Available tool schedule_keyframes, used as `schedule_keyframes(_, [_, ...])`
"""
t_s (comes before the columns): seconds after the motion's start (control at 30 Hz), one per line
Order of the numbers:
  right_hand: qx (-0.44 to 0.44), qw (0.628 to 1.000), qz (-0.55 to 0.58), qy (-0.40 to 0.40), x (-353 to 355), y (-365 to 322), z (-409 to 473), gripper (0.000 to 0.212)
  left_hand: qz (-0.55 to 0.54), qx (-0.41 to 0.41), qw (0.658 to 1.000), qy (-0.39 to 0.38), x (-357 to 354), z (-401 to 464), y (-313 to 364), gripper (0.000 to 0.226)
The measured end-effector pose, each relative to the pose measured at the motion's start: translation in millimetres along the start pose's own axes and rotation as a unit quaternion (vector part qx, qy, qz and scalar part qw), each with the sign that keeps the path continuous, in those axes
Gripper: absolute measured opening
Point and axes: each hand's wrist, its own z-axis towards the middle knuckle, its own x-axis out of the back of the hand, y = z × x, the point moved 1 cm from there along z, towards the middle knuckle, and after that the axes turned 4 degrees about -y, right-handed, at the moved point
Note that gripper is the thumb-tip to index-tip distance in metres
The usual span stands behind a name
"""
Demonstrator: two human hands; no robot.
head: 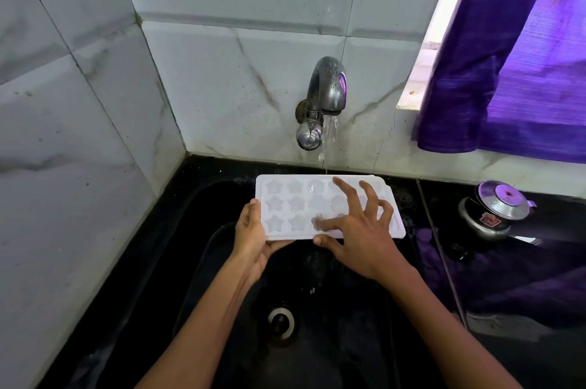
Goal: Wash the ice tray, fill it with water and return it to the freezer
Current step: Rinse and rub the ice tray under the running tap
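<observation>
A white ice tray (pixel 291 204) with star-shaped cells is held level over the black sink (pixel 203 262). Water runs from the metal tap (pixel 326 93) onto the tray's far edge. My left hand (pixel 252 236) grips the tray's near left corner, thumb on top and fingers underneath. My right hand (pixel 358 230) lies spread over the tray's right half, with its fingertips touching the cells and its thumb at the near edge.
The sink drain (pixel 280 322) lies below the tray. A small steel pressure cooker (pixel 496 208) stands on the black counter at the right. A purple curtain (pixel 513 55) hangs over the window at the upper right. Grey marble tiles cover the walls at left and behind.
</observation>
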Motion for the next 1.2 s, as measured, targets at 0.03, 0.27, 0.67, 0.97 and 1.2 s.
schedule_keyframes(0.03, [0.000, 1.000, -0.001, 0.002, -0.2, 0.7, -0.6, 0.030, 0.005, 0.003, 1.000, -0.006, -0.3, -0.9, -1.3, 0.038])
schedule_keyframes(0.27, [-0.031, 0.994, 0.104, 0.029, 17.5, 11.1, 1.7, 0.033, 0.004, 0.019, 0.999, -0.038, -6.1, -10.6, -10.3, 0.037])
schedule_keyframes(0.67, [-0.015, 0.999, -0.050, 0.004, 8.0, -12.5, 33.9, 0.041, 0.002, 0.029, 0.999, -0.035, -5.3, -22.3, -18.7, 0.036])
schedule_keyframes(0.97, [-0.012, 0.996, -0.072, 0.041, 9.3, -15.3, 39.6, 0.035, -0.008, 0.027, 0.999, -0.038, -3.4, -19.2, -16.6, 0.035])
schedule_keyframes(1.2, [-0.016, 0.996, -0.079, 0.038, 14.4, -14.5, 44.4, 0.032, -0.004, 0.022, 0.999, -0.036, -4.3, -17.2, -18.5, 0.029])
